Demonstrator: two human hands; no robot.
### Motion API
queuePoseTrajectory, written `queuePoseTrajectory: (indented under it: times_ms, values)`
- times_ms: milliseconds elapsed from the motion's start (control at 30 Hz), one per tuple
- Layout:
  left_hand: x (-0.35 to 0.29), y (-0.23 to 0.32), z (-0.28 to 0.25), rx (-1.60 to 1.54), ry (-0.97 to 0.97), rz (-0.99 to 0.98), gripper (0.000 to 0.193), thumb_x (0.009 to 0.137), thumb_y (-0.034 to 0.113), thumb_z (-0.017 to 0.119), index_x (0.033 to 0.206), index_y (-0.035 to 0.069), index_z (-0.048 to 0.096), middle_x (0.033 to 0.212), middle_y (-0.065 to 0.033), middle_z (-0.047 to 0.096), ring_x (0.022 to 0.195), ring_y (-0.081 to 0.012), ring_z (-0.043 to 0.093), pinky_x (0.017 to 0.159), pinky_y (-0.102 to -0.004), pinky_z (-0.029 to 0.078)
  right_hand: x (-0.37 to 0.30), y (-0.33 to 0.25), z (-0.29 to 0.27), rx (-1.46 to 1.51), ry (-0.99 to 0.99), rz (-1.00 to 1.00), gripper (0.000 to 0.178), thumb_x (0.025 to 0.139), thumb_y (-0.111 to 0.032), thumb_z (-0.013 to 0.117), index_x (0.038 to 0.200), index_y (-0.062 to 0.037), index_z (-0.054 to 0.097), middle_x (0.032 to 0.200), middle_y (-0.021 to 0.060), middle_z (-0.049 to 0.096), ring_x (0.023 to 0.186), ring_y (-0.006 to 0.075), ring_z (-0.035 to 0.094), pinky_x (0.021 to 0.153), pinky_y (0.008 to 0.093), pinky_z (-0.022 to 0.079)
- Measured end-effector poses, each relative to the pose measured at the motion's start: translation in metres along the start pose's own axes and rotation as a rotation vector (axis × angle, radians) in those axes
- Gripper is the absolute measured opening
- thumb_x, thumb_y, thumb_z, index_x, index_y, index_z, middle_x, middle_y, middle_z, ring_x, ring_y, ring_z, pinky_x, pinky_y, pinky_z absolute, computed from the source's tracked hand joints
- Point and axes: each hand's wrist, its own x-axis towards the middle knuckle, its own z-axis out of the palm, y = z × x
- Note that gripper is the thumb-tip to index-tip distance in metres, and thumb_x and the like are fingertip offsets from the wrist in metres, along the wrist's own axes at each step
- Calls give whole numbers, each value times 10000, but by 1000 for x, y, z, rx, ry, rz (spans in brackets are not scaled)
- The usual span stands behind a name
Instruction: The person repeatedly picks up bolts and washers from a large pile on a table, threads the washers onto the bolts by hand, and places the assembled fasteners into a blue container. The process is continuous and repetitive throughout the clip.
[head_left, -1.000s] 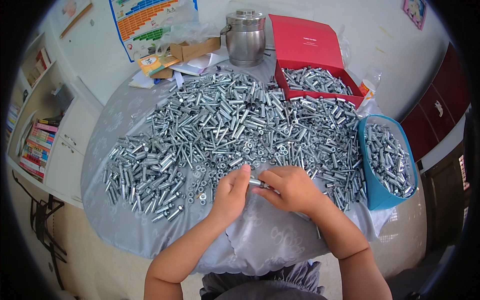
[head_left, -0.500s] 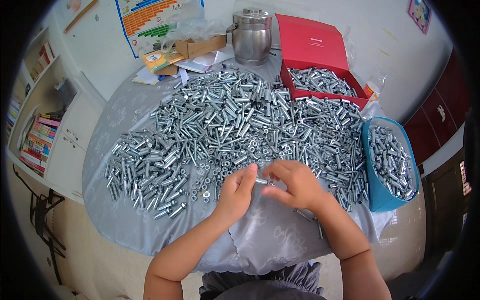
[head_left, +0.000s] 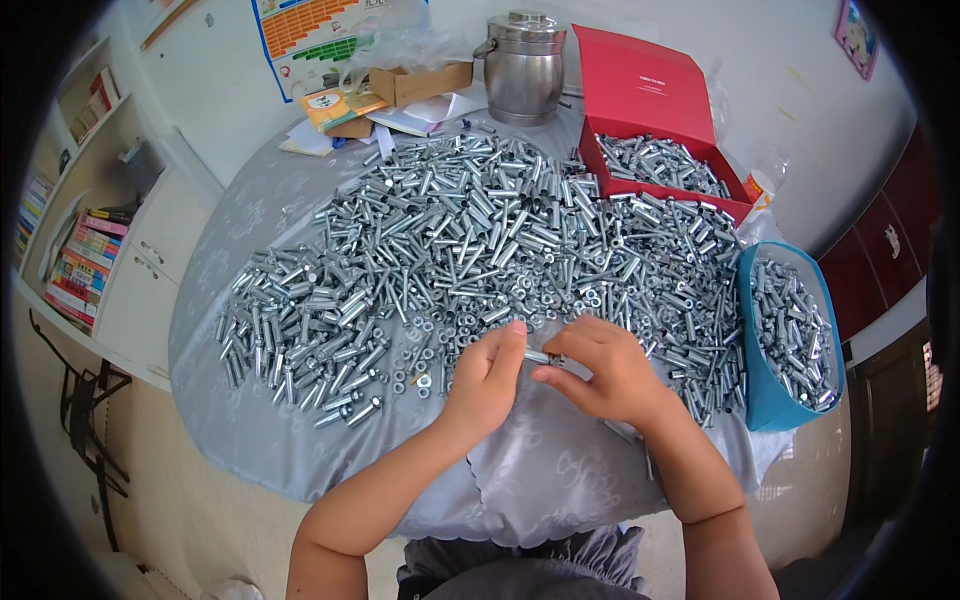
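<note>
Between my two hands, above the near part of the table, is a silvery expansion bolt (head_left: pixel 537 356) with a metal sleeve. My left hand (head_left: pixel 482 385) is closed around one end of it, thumb up. The thumb and forefinger of my right hand (head_left: pixel 607 372) pinch the other end, where a small nut or washer seems to sit. Just beyond my hands lie loose nuts and washers (head_left: pixel 424 381). A broad heap of metal sleeves (head_left: pixel 490 190) and thin bolts spreads behind them. To the left is a pile of sleeved expansion bolts (head_left: pixel 300 345).
A red box (head_left: pixel 725 196) with its lid raised holds more metal parts at the back right. The blue bin (head_left: pixel 757 390) at right is full of them too. A steel pot (head_left: pixel 524 75) and a cardboard box (head_left: pixel 420 85) stand at the back of the cloth-covered table (head_left: pixel 225 400).
My right fingers have closed in on the end of the expansion bolt, where they were looser and blurred before. The whole view has shifted slightly.
</note>
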Motion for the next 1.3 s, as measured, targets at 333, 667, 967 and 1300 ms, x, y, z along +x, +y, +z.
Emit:
queuePoseTrajectory:
  times_ms: [333, 667, 967, 1300]
  values:
    - [0, 2, -4, 58, -4, -6, 389, 956, 319, 377, 697, 39, 452, 593, 44, 348, 570, -56, 307, 512, -238, 288, -1, -3, 0, 77, -76, 43, 255, 823, -292, 586, 844, -38, 572, 688, 88, 551, 570, 253, 545, 522, 343, 429]
    - [-5, 10, 3, 110, -10, 109, 380, 956, 306, 383, 705, 32, 462, 602, 36, 364, 574, -55, 320, 513, -235, 296, -3, -3, -6, 372, -136, 330, 199, 810, -214, 637, 811, -23, 581, 664, 59, 544, 555, 180, 516, 550, 292, 427]
    - [-9, 8, 0, 149, 0, 215, 371, 955, 286, 390, 690, 35, 453, 579, 39, 349, 555, -63, 310, 491, -248, 284, -5, -4, -6, 828, -397, 735, 360, 904, -339, 497, 734, -26, 550, 617, 29, 512, 543, 78, 452, 491, 237, 364]
    - [-6, 8, -2, 80, 70, 101, 384, 961, 278, 369, 666, 34, 406, 587, 23, 326, 577, -66, 294, 509, -252, 284, -5, -10, 10, 576, -155, 422, 335, 915, -326, 488, 741, -44, 539, 608, -9, 475, 561, 57, 409, 514, 223, 345]
